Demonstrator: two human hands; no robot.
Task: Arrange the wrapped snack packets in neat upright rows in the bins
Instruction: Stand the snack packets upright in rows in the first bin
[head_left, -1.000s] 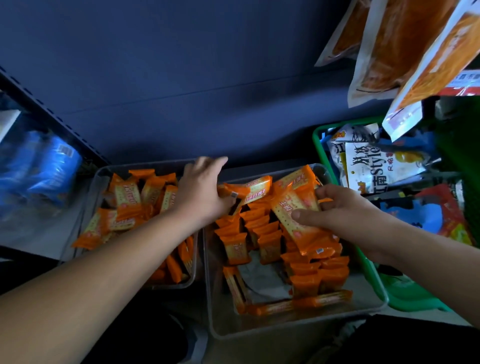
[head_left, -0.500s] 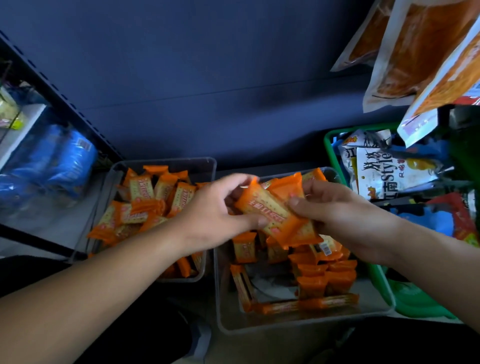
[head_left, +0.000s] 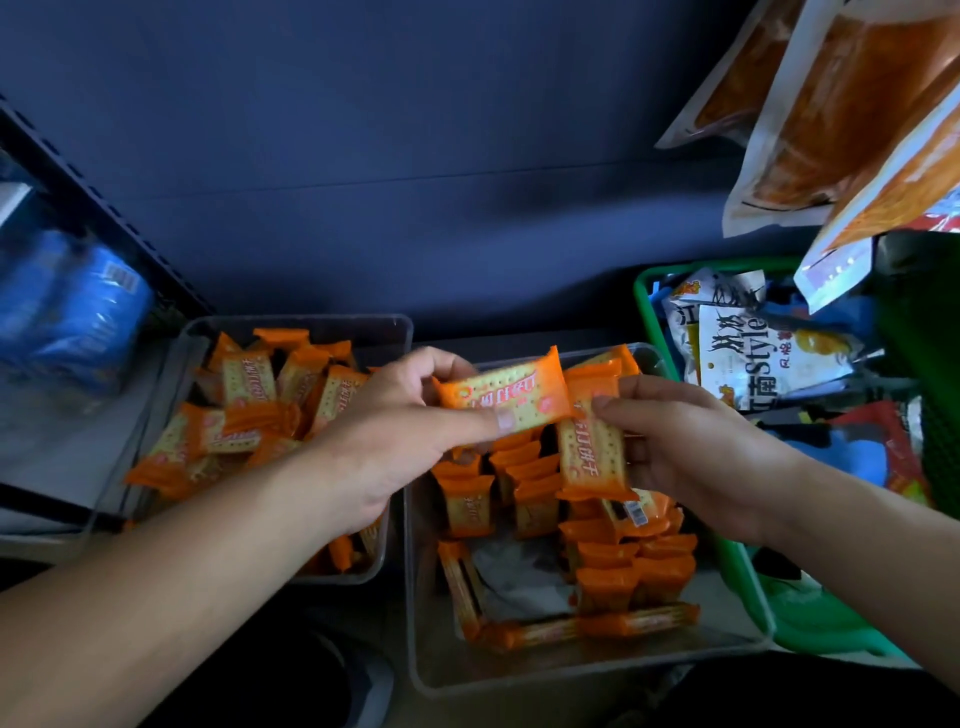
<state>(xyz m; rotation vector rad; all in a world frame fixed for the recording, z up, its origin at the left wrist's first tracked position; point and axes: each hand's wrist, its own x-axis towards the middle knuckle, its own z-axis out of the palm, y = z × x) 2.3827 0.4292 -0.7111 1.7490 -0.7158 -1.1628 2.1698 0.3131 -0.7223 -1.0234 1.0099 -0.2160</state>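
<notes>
I note a green basket (head_left: 644, 306) of mixed snack bags (head_left: 748, 358) at right, large orange pouches (head_left: 831, 104) hanging above it, blue packs (head_left: 78, 312) on the left shelf (head_left: 47, 447), and a dark blue back panel (head_left: 415, 156).

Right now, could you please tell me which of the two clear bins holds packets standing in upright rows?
The right clear bin, beside the green basket: its packets stand on end in rows, whereas those in the left clear bin lie jumbled.
</notes>
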